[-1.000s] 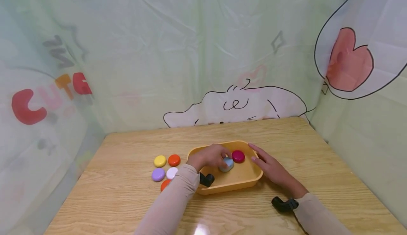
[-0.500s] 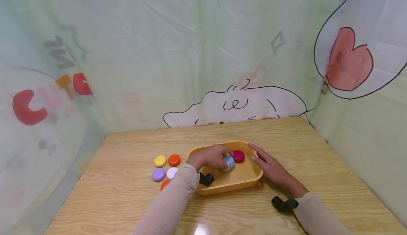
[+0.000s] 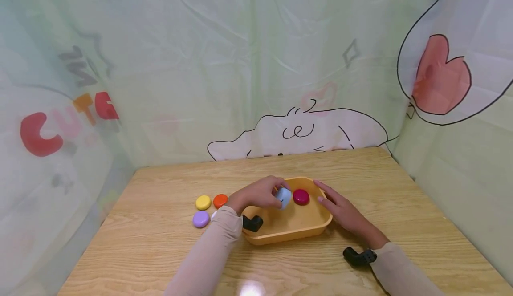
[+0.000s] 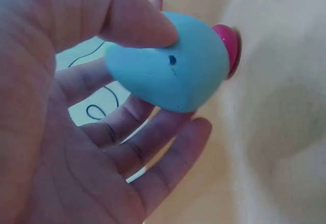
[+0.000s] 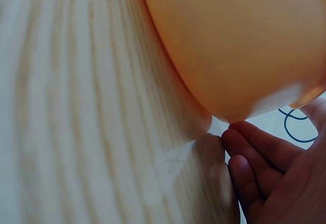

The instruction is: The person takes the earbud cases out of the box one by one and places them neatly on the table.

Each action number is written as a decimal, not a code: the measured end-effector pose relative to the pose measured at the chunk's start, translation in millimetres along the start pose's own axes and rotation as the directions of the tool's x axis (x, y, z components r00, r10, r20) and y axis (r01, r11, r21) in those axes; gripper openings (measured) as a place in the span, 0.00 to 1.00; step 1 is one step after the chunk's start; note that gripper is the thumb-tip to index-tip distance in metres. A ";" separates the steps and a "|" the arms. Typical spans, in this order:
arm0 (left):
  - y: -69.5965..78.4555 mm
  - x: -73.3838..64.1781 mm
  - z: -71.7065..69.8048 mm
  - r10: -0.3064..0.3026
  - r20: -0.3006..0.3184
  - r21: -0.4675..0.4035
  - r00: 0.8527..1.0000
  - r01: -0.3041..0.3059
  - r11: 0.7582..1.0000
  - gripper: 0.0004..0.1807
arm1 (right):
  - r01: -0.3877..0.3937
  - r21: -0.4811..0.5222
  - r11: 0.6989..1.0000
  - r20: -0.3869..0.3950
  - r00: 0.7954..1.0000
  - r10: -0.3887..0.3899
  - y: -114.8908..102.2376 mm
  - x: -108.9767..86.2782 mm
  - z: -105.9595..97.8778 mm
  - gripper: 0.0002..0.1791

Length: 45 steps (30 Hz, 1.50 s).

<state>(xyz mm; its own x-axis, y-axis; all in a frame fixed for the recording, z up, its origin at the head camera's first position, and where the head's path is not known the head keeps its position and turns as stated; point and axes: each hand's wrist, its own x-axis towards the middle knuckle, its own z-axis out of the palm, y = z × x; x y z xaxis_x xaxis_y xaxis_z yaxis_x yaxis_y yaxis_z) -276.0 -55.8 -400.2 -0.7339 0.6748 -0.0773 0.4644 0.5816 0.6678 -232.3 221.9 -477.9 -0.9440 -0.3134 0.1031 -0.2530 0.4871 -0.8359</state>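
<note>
My left hand [image 3: 259,192] pinches a light blue, smooth, rounded disc [image 3: 283,197] between thumb and fingers, over the left half of an orange-yellow tray [image 3: 285,235]. The disc is tilted on edge, and in the left wrist view its pale blue face [image 4: 198,63] bears a small dark mark. A dark pink disc [image 3: 301,197] lies inside the tray, just right of the blue one. At the tray's right end my right hand [image 3: 348,213] rests by the rim with its fingers extended. The right wrist view has those fingers [image 5: 260,152] along the tray's outer wall [image 5: 224,46].
Left of the tray, on the wooden table [image 3: 140,242], lie a yellow disc [image 3: 203,202], an orange-red disc [image 3: 220,200] and a purple disc [image 3: 201,219]. A white disc [image 3: 214,216] is mostly hidden by the left sleeve. A printed curtain [image 3: 180,87] stands behind the table.
My left hand has lifted the blue disc from the tray floor, tilting it and drawing it slightly up and left. The right hand and the pink disc stay in place.
</note>
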 end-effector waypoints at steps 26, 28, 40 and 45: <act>-15.9 -47.1 -13.5 -0.019 -0.263 -0.271 0.965 -0.055 0.961 0.23 | 0.008 -0.003 1.000 0.001 1.000 -0.008 -2.9 1.8 0.4 0.32; -17.3 -50.9 -13.7 -0.032 -0.272 -0.304 0.962 -0.054 0.951 0.23 | 0.007 -0.008 1.000 -0.001 1.000 -0.007 -3.1 1.7 0.7 0.32; -25.1 -68.9 -14.0 -0.044 -0.306 -0.368 0.951 -0.076 0.927 0.29 | 0.012 -0.001 1.000 -0.002 1.000 -0.012 -1.1 1.4 1.1 0.32; -32.2 -79.4 -18.6 -0.079 -0.326 -0.340 0.942 -0.039 0.939 0.30 | 0.014 -0.015 1.000 -0.005 1.000 -0.014 -2.6 1.6 0.8 0.32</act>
<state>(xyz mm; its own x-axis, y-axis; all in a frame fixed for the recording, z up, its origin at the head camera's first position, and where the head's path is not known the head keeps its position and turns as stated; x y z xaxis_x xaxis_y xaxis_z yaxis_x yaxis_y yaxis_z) -241.9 -136.6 -401.8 -0.8898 0.4415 0.1159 0.2963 0.3654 0.8824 -232.9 219.5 -475.9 -0.9414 -0.3162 0.1169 -0.2689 0.4950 -0.8263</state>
